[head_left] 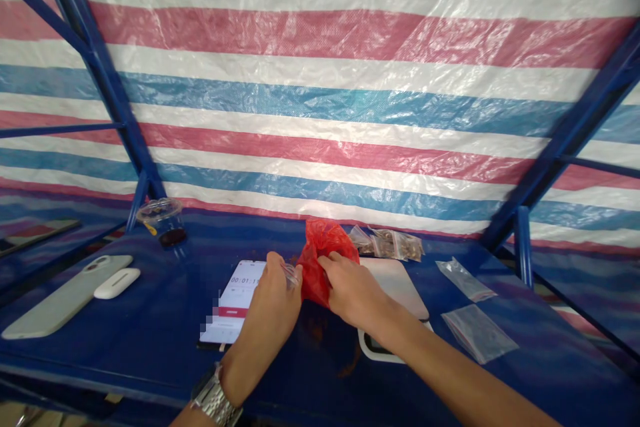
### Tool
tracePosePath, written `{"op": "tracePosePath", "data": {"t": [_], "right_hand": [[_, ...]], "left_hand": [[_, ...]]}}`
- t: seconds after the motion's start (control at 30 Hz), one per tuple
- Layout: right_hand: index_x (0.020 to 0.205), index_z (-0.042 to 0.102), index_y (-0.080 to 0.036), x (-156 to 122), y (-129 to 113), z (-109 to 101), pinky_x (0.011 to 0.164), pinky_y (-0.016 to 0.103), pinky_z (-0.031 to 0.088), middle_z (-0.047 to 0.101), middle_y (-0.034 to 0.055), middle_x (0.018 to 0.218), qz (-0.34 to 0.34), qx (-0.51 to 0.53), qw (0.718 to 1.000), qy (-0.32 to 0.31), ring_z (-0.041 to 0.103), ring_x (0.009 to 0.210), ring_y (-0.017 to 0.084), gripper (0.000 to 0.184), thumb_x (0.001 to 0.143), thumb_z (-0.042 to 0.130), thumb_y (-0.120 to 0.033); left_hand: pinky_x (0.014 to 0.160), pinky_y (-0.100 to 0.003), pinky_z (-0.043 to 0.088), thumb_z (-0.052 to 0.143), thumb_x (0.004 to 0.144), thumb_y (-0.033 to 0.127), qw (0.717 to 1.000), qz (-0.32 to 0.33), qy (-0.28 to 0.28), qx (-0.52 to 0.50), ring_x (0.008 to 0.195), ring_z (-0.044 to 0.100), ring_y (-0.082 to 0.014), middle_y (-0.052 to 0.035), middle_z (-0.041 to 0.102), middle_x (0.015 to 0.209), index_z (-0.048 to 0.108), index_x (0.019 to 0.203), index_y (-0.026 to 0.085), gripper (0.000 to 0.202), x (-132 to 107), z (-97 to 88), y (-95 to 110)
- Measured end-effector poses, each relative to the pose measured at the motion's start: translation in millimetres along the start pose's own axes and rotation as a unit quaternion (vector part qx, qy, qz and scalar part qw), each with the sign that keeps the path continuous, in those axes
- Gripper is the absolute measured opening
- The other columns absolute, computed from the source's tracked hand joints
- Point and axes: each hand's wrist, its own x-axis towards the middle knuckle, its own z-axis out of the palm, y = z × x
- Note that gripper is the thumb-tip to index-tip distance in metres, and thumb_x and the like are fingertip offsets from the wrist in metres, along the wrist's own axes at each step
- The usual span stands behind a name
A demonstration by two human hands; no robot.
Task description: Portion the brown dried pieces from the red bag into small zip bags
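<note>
My left hand is closed, with a small clear zip bag pinched between thumb and fingers. Beside it stands a crumpled red plastic bag with its mouth open; its contents are hidden from me. My right hand reaches into that mouth with fingers curled, and whatever its fingertips grip is out of sight. Under my right forearm lies a small scale with a pale flat plate and a white-rimmed body. A phone showing a running timer is partly behind my left hand.
Several filled zip bags lie behind the scale. Two flat zip bags, one nearer and one farther, rest on the blue table. At left are a pale phone, a white earbud case and a plastic cup holding dark liquid.
</note>
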Motion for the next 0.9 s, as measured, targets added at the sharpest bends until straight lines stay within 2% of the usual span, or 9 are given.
{"op": "tracePosePath", "data": {"t": [0.07,0.13,0.2,0.3,0.37,0.5,0.6,0.77,0.9], "right_hand": [[0.128,0.063,-0.012,-2.8,-9.2,4.1,0.082,0.034,0.050,0.068,0.0177,0.123,-0.003,-0.012,1.000,0.001,0.069,0.104,0.029,0.047,0.082,0.053,-0.007],[0.124,0.065,-0.012,-3.9,-13.0,5.7,0.081,0.033,0.051,0.068,0.0174,0.123,-0.015,-0.016,1.000,-0.001,0.069,0.105,0.029,0.043,0.084,0.053,-0.008],[0.119,0.069,-0.015,-3.1,-8.8,4.4,0.080,0.032,0.050,0.070,0.0149,0.119,-0.014,0.014,1.000,-0.010,0.069,0.104,0.028,0.035,0.088,0.052,-0.012],[0.113,0.071,-0.021,1.7,8.0,-2.1,0.083,0.031,0.050,0.073,0.0101,0.115,0.008,0.065,0.998,-0.015,0.070,0.105,0.026,0.026,0.091,0.057,-0.020],[0.114,0.070,-0.020,6.6,18.1,-7.8,0.085,0.031,0.050,0.072,0.0105,0.117,0.029,0.043,0.999,-0.003,0.069,0.107,0.026,0.028,0.088,0.061,-0.016],[0.117,0.067,-0.015,16.0,19.1,-14.6,0.081,0.033,0.052,0.068,0.0161,0.125,0.067,-0.068,0.995,0.018,0.070,0.106,0.028,0.038,0.085,0.053,-0.001],[0.120,0.065,-0.014,20.8,12.9,-14.3,0.078,0.034,0.054,0.067,0.0176,0.127,0.064,-0.108,0.992,0.016,0.070,0.106,0.029,0.038,0.088,0.049,-0.001],[0.126,0.062,-0.018,25.2,18.6,-9.0,0.076,0.035,0.054,0.068,0.0154,0.127,0.027,-0.120,0.992,0.027,0.072,0.101,0.027,0.042,0.090,0.047,-0.003],[0.119,0.066,-0.021,27.5,26.5,-2.2,0.077,0.034,0.052,0.071,0.0110,0.122,0.002,-0.072,0.997,0.024,0.071,0.104,0.027,0.042,0.084,0.052,-0.004]], "left_hand": [[0.063,-0.032,0.041,0.046,0.099,0.041,0.999,-0.010,-0.018,-0.037,0.070,0.064,-0.0246,-0.0028,0.059,0.075,0.038,0.093,0.024,0.019,-0.4,-0.6,3.1],[0.062,-0.031,0.041,0.049,0.098,0.045,0.998,-0.005,-0.029,-0.053,0.069,0.065,-0.0243,-0.0028,0.061,0.075,0.038,0.095,0.024,0.024,0.6,0.1,3.6],[0.062,-0.030,0.041,0.054,0.095,0.038,0.998,-0.013,-0.035,-0.056,0.070,0.067,-0.0237,-0.0028,0.063,0.077,0.039,0.097,0.024,0.021,3.0,1.3,1.6],[0.060,-0.028,0.040,0.054,0.089,0.019,0.995,-0.046,-0.046,-0.077,0.068,0.066,-0.0207,0.0000,0.063,0.073,0.041,0.094,0.024,0.015,7.8,2.1,-2.8],[0.059,-0.026,0.039,0.052,0.085,0.012,0.993,-0.054,-0.041,-0.101,0.066,0.064,-0.0186,0.0010,0.063,0.073,0.042,0.091,0.024,0.017,10.4,2.3,-4.7],[0.059,-0.025,0.038,0.048,0.083,0.008,0.987,-0.031,-0.009,-0.160,0.065,0.061,-0.0161,0.0031,0.060,0.072,0.042,0.090,0.024,0.018,13.1,4.7,-5.6],[0.058,-0.024,0.037,0.046,0.083,0.008,0.984,-0.007,0.007,-0.180,0.063,0.056,-0.0145,0.0046,0.056,0.071,0.042,0.089,0.024,0.017,13.7,8.2,-6.1],[0.061,-0.026,0.036,0.047,0.081,0.006,0.985,0.004,0.004,-0.170,0.063,0.051,-0.0140,0.0050,0.052,0.072,0.043,0.091,0.023,0.020,13.4,16.1,-10.1],[0.062,-0.026,0.036,0.047,0.078,0.003,0.979,0.009,0.009,-0.205,0.064,0.048,-0.0133,0.0053,0.048,0.072,0.041,0.089,0.023,0.023,14.1,24.6,-10.4]]}}
